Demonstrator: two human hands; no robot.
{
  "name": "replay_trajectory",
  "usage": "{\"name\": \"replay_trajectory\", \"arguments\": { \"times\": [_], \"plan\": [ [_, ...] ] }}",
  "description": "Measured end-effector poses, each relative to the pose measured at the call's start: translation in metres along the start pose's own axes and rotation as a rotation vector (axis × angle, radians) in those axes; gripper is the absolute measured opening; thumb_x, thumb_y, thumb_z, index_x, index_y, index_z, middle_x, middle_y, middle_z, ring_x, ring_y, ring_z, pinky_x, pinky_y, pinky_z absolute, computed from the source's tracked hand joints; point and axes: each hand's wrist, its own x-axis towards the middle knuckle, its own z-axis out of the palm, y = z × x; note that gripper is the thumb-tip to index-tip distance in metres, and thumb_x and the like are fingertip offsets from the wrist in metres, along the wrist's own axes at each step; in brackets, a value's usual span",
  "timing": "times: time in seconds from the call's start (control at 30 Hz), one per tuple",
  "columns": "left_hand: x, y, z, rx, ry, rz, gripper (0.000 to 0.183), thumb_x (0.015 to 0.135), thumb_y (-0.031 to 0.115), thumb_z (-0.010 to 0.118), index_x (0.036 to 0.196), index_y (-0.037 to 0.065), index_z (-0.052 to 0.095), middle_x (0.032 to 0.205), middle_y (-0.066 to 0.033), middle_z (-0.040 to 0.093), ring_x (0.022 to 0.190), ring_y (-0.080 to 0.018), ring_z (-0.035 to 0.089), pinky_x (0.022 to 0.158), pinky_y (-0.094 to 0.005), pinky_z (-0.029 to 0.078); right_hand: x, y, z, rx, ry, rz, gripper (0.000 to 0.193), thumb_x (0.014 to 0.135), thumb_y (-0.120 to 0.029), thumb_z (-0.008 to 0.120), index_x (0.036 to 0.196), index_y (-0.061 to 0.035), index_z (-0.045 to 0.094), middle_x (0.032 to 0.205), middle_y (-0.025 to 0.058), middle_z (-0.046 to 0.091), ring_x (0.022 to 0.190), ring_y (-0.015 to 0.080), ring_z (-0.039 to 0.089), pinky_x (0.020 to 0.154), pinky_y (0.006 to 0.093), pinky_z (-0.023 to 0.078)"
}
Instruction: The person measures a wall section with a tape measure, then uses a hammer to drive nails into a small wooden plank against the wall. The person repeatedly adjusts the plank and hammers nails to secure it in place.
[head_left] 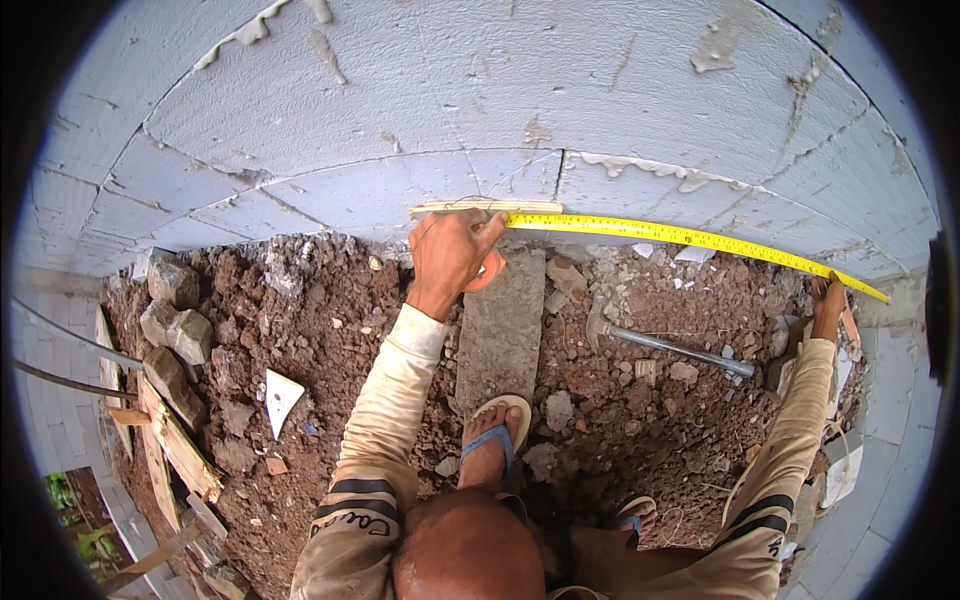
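Observation:
A yellow tape measure blade is stretched along the foot of the grey block wall. My left hand is closed at its left end, around the orange tape case, which shows partly below the fingers. Thumb and fingers also meet a thin wooden strip lying level against the wall; whether they grip it is hard to see. At the far right, my right hand holds the blade close to its free end, by the corner. Its fingertips are partly behind the tape.
A claw hammer lies on the rubble soil below the tape. A narrow slab runs from the wall to my sandalled foot. To the left are broken stones, a white tile shard, wooden boards and bent rods.

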Motion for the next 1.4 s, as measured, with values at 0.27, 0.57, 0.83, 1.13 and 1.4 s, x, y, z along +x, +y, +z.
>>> {"name": "replay_trajectory", "arguments": {
  "times": [0.27,0.57,0.83,1.13,1.4],
  "plan": [
    [0.001,0.003,0.0,0.01,-0.011,-0.001,0.043,0.093,0.047,0.069,0.082,0.006,0.079,0.049,-0.0133,0.056,0.045,-0.0313,0.057,0.051,-0.0428,0.045,-0.002,-0.013,-0.004,-0.03,-0.039,-0.015,0.035,0.099,-0.017,0.06,0.128,0.0016,0.056,0.125,0.0166,0.062,0.107,0.0313,0.066,0.087,0.0417,0.06],
    [0.001,-0.001,0.001,0.047,-0.015,-0.039,0.046,0.09,0.052,0.07,0.087,0.008,0.081,0.052,-0.0143,0.061,0.05,-0.0326,0.063,0.058,-0.0439,0.051,-0.053,-0.012,0.024,0.13,-0.15,0.086,0.056,0.104,-0.022,0.054,0.149,0.0044,0.035,0.147,0.0273,0.044,0.137,0.0408,0.047,0.111,0.0513,0.048],
    [0.003,-0.002,0.002,0.023,-0.036,-0.038,0.048,0.09,0.054,0.069,0.087,0.008,0.082,0.057,-0.0149,0.065,0.059,-0.036,0.067,0.065,-0.0447,0.055,-0.1,-0.01,0.041,0.155,-0.224,0.091,0.064,0.108,-0.028,0.042,0.16,-0.0013,0.017,0.156,0.0315,0.033,0.142,0.0438,0.042,0.119,0.0538,0.037],
    [0.003,0.0,0.005,0.062,0.0,-0.007,0.047,0.088,0.052,0.073,0.089,0.006,0.082,0.058,-0.0142,0.065,0.06,-0.0353,0.067,0.071,-0.0439,0.055,-0.15,0.008,0.051,0.155,-0.12,0.142,0.078,0.105,-0.037,0.05,0.162,-0.0015,0.011,0.156,0.0309,0.035,0.138,0.0421,0.046,0.115,0.0514,0.04],
    [0.004,0.0,0.002,0.028,-0.001,-0.004,0.048,0.088,0.052,0.074,0.092,0.005,0.082,0.054,-0.0119,0.064,0.054,-0.0298,0.065,0.061,-0.0408,0.053,-0.26,0.024,0.08,-0.26,-0.215,-0.273,0.05,0.101,-0.024,0.06,0.142,0.0017,0.049,0.136,0.0177,0.057,0.123,0.0288,0.058,0.1,0.0389,0.049]
  ]
}}
